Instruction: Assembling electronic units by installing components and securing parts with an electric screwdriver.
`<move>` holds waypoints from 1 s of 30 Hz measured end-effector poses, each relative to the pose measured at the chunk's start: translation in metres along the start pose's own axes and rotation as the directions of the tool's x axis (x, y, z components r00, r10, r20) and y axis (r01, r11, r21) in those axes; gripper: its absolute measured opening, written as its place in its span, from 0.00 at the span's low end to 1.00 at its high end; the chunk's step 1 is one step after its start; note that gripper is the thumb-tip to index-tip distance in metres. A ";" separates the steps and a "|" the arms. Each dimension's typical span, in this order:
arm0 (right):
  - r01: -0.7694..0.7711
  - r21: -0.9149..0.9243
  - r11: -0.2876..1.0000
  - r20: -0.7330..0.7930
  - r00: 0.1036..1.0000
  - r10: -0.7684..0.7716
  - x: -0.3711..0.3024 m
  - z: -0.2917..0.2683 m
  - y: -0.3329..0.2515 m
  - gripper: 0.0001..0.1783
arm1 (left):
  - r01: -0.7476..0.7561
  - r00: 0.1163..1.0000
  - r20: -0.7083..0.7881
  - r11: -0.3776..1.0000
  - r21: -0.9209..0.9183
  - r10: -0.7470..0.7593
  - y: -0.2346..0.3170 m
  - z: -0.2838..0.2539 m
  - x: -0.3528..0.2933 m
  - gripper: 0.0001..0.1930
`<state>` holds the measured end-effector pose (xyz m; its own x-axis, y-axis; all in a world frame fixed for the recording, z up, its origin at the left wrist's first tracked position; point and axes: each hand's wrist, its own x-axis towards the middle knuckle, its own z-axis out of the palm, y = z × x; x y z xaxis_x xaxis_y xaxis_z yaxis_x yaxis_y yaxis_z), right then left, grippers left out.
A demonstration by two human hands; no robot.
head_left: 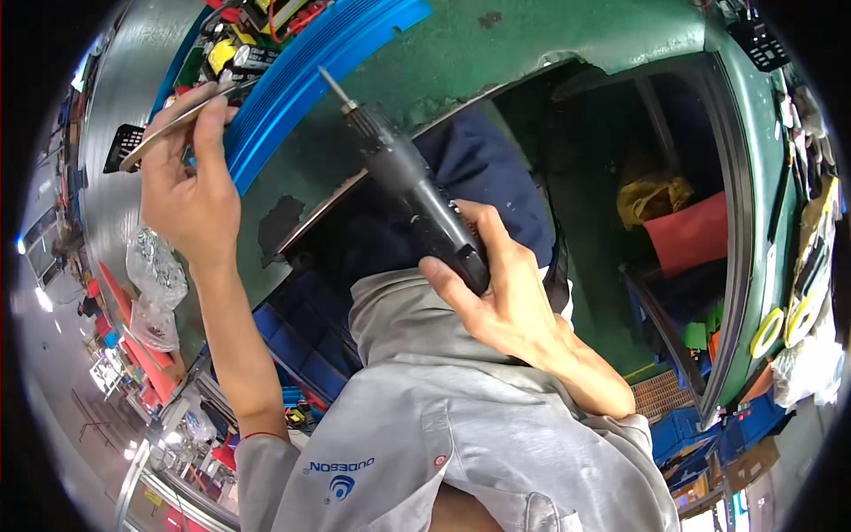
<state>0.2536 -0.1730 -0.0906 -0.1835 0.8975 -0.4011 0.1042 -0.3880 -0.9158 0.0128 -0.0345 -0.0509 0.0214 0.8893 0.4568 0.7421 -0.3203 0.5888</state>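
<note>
Our right hand (501, 288) is wrapped around the dark handle of an electric screwdriver (403, 173), fingers curled shut on the grip, near the middle of the view. Its black barrel slants up and to the left, and its thin metal bit ends in the air over the worn green workbench (496, 44), just short of a bright blue ribbed strip (306, 84); we cannot tell whether the tip touches anything. Our left hand (191, 186) is raised at the far left, thumb and fingers pinched on a thin flat panel (173, 124) that we see edge-on, pale along its rim, with a black vented end sticking out to the left past the fingers. Beyond that hand, at the far top edge, sits a circuit board (248, 40) crowded with yellow, red and black parts, lying against the blue ribbed strip. Both forearms come up from grey work sleeves at the near edge. Between the arms the bench edge curves away, and below it we see dark blue fabric (483, 168) over the lap. To the right, under the bench, lie a red bin (696, 232) and a crumpled yellow cloth (651, 197). Left of our left arm, lower down, hang clear plastic bags (155, 270) with shiny contents
</note>
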 end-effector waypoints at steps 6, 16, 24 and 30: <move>0.094 -0.024 0.995 0.028 0.995 -0.093 0.007 0.000 -0.002 0.22 | -0.017 0.999 -0.042 0.996 -0.088 0.013 -0.006 0.002 0.001 0.09; 0.085 -0.049 0.995 0.018 0.996 -0.084 0.010 0.003 -0.003 0.25 | -0.051 0.998 -0.051 0.995 -0.088 0.046 -0.011 0.001 0.000 0.11; -0.014 0.106 0.994 0.125 0.992 0.000 0.016 -0.006 0.000 0.32 | -0.083 0.996 -0.039 0.993 -0.086 0.080 -0.016 0.005 0.005 0.11; -0.180 0.412 0.893 0.323 0.946 0.042 0.025 -0.012 0.009 0.36 | 0.034 0.999 0.041 0.999 0.012 -0.035 -0.001 -0.006 0.010 0.10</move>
<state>0.2616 -0.1514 -0.1088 -0.4845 0.7648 -0.4247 -0.2763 -0.5944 -0.7552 0.0083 -0.0272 -0.0429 0.0228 0.9124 0.4087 0.7505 -0.2857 0.5960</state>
